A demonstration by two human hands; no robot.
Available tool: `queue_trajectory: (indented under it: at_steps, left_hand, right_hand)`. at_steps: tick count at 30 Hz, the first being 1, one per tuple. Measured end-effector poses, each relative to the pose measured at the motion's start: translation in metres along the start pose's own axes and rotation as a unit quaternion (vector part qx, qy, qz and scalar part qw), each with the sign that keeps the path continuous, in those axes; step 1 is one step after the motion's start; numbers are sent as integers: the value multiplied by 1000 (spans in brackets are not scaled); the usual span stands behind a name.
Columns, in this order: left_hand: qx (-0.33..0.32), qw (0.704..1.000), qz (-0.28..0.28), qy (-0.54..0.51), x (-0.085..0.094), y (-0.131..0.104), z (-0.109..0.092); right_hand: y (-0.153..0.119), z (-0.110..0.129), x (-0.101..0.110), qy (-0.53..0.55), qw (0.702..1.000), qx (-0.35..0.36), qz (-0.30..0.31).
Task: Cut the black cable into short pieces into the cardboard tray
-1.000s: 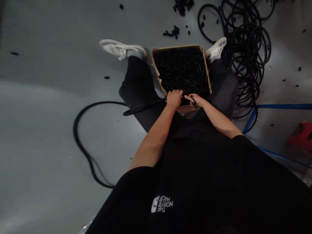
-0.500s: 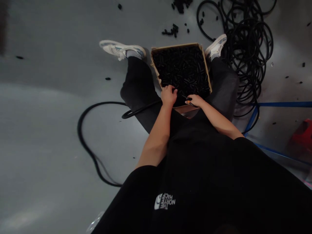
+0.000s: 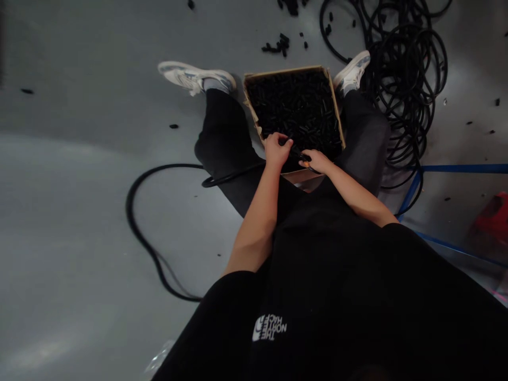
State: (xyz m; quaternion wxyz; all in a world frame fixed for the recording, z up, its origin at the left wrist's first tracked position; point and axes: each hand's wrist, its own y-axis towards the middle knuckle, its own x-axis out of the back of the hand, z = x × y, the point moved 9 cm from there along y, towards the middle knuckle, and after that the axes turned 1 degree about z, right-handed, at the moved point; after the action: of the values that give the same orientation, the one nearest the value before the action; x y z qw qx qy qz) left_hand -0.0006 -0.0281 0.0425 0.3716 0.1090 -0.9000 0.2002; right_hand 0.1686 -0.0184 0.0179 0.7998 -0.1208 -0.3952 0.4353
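Tool (image 3: 306,164) — partly hidden by right hand (image 3: 318,160); coiled tubing (image 3: 391,61) — cut off above.

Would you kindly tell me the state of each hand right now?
Left hand: closed around the black hose.
Right hand: closed on a black-and-orange tool, its exact type too small to tell.

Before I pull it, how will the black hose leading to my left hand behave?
The black hose will probably bend yet resist sharp folding, since its wide curve arcs smoothly without visible kinks. It may swing or twist when tugged, as nothing visible pins that curve.
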Motion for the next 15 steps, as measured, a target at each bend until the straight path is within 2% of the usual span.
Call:
queue_trajectory:
  at_steps: [3,7,11,15]
  left_hand:
    - [32,999,10,17,-4,-9,-1]
    - [8,1000,19,21,4,-23,-11]
    - [41,985,110,129,15,-48,-18]
    - [22,965,136,221,34,-83,-44]
  right_hand:
    - [-6,5,3,29,999,15,-15]
    - [-15,7,6,54,998,-2,-31]
    - [-20,2,-3,162,985,-54,-9]
    - [-34,-4,-7,265,957,-116,7]
